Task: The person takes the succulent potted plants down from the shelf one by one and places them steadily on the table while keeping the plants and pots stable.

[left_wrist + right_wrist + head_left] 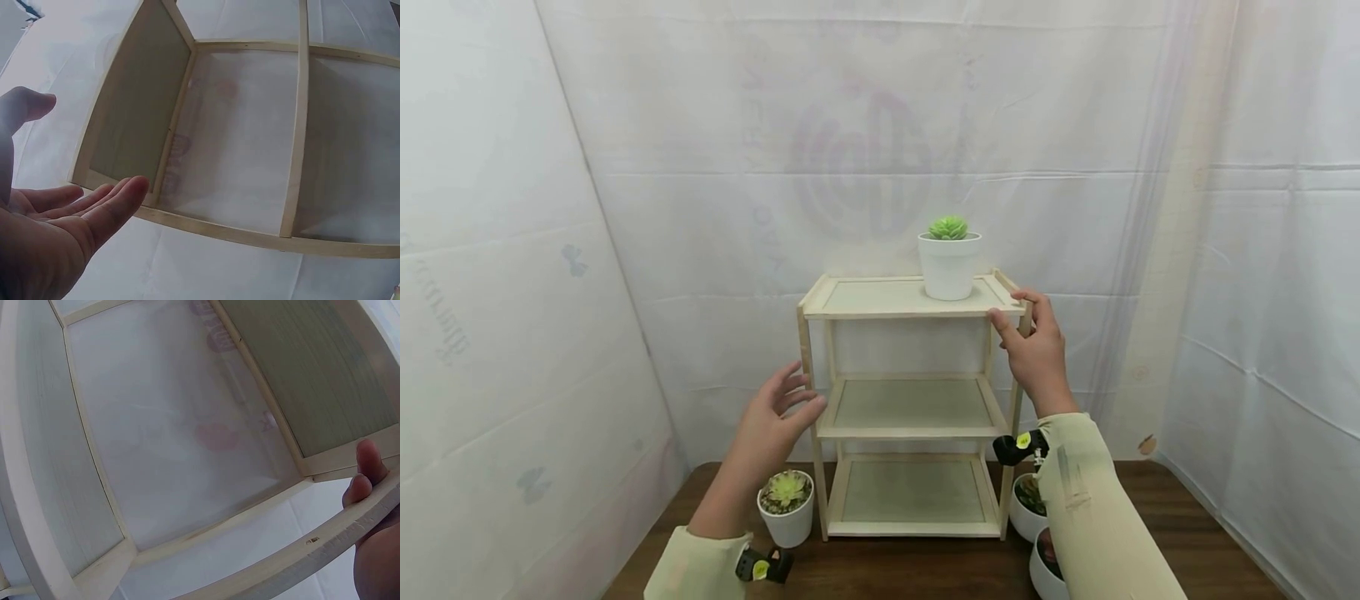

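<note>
A three-tier wooden shelf [910, 433] with pale frames stands on the table. My right hand [1037, 350] grips its top right corner, thumb in front and fingers round the post; in the right wrist view fingertips [369, 464] show past the post's inner edge. My left hand [778, 408] is beside the left post, thumb and fingers spread apart with nothing between them. The left wrist view shows that hand [69, 231] with its fingers extended near the shelf frame [237, 232]. On the top tier, toward the right, stands a white pot [950, 267] with a green succulent [948, 227].
Another potted succulent [786, 507] stands on the brown table [880, 571], left of the shelf. To the right, two white pots [1026, 521] with plants sit partly hidden behind my right forearm and its wrist camera [1018, 447]. White sheeting [715, 208] encloses the back and sides.
</note>
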The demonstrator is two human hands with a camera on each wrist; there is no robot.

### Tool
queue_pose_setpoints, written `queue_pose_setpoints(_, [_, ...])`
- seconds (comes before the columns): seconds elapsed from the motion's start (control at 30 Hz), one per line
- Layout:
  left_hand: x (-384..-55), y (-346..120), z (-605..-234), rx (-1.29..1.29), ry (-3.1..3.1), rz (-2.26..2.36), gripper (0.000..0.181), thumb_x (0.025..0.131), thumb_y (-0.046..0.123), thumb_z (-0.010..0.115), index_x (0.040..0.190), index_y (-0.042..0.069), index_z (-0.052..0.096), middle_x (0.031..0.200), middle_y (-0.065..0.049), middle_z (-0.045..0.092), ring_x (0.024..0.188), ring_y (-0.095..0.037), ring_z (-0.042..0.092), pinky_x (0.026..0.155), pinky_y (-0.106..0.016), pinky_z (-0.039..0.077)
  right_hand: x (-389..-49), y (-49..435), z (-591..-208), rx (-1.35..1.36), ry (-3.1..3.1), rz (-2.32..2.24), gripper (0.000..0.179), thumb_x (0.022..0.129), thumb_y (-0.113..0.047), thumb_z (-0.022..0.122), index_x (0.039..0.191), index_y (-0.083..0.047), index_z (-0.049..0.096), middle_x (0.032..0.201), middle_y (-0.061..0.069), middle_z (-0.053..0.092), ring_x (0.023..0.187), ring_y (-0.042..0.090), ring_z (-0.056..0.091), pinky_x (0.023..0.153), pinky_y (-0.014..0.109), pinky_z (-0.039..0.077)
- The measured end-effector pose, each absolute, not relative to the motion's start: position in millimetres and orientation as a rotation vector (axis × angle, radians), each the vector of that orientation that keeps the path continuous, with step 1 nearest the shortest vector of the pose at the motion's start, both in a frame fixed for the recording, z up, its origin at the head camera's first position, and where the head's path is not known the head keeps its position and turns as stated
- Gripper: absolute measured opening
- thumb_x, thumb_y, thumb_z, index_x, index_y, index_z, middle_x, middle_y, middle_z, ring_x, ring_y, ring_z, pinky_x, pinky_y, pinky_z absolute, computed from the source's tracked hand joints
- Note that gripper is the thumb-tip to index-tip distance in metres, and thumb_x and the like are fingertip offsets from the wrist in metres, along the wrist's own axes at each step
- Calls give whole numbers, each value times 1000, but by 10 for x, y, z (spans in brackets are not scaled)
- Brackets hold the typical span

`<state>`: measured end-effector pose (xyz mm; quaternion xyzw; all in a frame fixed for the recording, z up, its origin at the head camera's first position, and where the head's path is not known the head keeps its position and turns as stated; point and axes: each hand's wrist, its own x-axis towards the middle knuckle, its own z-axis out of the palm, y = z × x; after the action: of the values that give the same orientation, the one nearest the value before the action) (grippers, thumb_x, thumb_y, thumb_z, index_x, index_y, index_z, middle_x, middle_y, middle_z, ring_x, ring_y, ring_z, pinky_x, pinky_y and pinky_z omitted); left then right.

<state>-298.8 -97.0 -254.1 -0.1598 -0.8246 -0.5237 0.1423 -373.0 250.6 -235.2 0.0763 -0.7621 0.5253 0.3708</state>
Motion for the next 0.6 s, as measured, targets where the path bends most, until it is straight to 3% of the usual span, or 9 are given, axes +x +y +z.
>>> queue_pose_setpoints(0.6, [-3008, -947, -2252, -508, -2347, -1488, 74, 93, 36, 65, 153, 16, 27, 148, -13, 45, 133, -31, 47, 105, -54, 43, -3709, 2516, -2344, 202, -1962, 1349, 62, 88, -60, 59, 137, -28, 42, 140, 4, 52, 77, 18, 61, 63, 33, 49])
